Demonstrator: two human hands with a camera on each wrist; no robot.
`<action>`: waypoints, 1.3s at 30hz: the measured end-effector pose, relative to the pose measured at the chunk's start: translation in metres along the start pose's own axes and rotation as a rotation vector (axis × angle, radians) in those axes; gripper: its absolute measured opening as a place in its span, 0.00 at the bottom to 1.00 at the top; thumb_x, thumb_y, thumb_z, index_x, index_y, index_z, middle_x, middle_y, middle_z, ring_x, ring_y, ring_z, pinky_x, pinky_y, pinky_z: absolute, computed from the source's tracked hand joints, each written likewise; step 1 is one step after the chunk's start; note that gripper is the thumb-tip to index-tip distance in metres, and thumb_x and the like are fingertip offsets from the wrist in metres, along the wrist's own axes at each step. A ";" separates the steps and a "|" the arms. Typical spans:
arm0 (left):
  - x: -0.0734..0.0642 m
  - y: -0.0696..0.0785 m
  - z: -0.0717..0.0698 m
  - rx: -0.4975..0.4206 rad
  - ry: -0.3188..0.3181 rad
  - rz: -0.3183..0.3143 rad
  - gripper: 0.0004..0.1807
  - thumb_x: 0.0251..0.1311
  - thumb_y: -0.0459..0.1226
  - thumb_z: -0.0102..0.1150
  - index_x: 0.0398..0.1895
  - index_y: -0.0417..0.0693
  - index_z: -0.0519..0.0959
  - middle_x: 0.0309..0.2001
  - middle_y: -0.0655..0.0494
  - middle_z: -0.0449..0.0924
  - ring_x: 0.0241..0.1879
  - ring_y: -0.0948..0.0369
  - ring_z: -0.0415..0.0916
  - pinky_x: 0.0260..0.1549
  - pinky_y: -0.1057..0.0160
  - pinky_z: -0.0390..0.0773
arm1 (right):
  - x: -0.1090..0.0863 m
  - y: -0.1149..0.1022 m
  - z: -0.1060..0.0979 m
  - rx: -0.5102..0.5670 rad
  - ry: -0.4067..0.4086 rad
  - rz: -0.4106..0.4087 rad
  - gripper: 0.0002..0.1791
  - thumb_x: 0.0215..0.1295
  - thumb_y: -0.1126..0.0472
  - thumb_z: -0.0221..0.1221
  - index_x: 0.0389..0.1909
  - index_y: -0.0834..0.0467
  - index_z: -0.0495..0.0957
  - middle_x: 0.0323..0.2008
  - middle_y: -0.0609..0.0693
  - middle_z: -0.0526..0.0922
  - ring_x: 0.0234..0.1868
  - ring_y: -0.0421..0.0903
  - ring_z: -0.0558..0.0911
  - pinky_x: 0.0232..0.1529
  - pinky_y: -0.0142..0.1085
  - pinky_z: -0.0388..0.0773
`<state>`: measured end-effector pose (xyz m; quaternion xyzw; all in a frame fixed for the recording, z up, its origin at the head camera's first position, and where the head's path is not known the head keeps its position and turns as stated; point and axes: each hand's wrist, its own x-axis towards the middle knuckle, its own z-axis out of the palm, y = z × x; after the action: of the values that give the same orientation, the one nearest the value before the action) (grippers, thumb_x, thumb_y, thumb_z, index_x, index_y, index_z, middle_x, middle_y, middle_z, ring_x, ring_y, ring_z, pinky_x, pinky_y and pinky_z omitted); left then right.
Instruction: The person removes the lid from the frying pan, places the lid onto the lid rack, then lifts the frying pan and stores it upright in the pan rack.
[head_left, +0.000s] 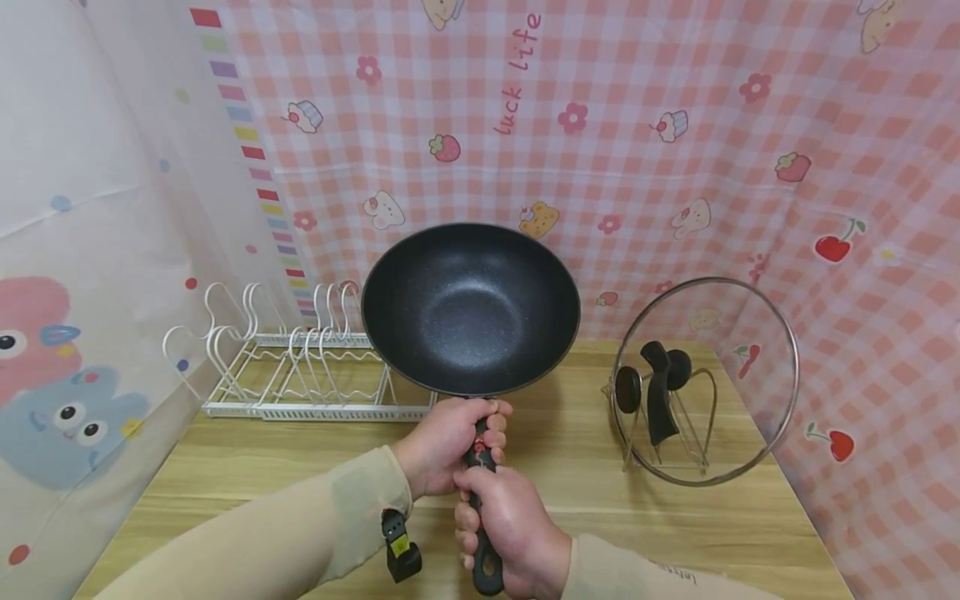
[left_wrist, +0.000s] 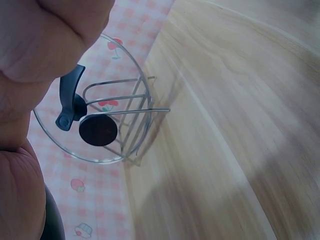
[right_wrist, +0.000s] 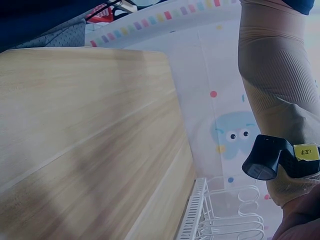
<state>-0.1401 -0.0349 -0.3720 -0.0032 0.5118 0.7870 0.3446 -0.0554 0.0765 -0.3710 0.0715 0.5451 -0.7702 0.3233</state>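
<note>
A black wok (head_left: pixel 472 308) is held up over the table, its dark speckled inside facing me. My left hand (head_left: pixel 442 442) grips the handle (head_left: pixel 487 558) close to the pan. Below it my right hand (head_left: pixel 517 533) is wrapped round the lower part of the same handle, with the looped end showing beneath. In the left wrist view, curled fingers of the left hand (left_wrist: pixel 30 90) fill the left side. In the right wrist view, part of the left hand (right_wrist: pixel 302 220) shows at the lower right corner, below a sleeve with a strapped black camera.
A white wire rack (head_left: pixel 300 375) stands on the wooden table (head_left: pixel 360 533) at the back left, partly behind the wok. At the right, a glass lid (head_left: pixel 780 417) with a black handle leans upright in a metal wire stand (head_left: pixel 705 467). Checked curtain (head_left: pixel 480 183) hangs close behind.
</note>
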 end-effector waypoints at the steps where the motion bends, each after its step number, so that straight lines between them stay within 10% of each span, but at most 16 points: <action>1: 0.000 0.000 0.000 -0.001 0.000 0.000 0.07 0.80 0.37 0.37 0.45 0.47 0.67 0.23 0.65 0.62 0.21 0.68 0.64 0.27 0.73 0.71 | 0.000 0.000 0.001 -0.003 0.001 0.001 0.09 0.71 0.55 0.51 0.30 0.50 0.64 0.13 0.39 0.63 0.13 0.36 0.66 0.17 0.28 0.69; 39: -0.011 0.008 -0.012 -0.009 0.028 0.009 0.06 0.81 0.38 0.38 0.46 0.48 0.66 0.24 0.65 0.63 0.21 0.68 0.64 0.26 0.72 0.71 | 0.006 -0.002 0.016 -0.032 -0.016 -0.008 0.11 0.69 0.56 0.51 0.27 0.50 0.64 0.12 0.39 0.62 0.12 0.36 0.66 0.16 0.28 0.68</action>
<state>-0.1401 -0.0523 -0.3672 -0.0132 0.5127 0.7909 0.3338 -0.0578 0.0601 -0.3660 0.0581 0.5548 -0.7633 0.3258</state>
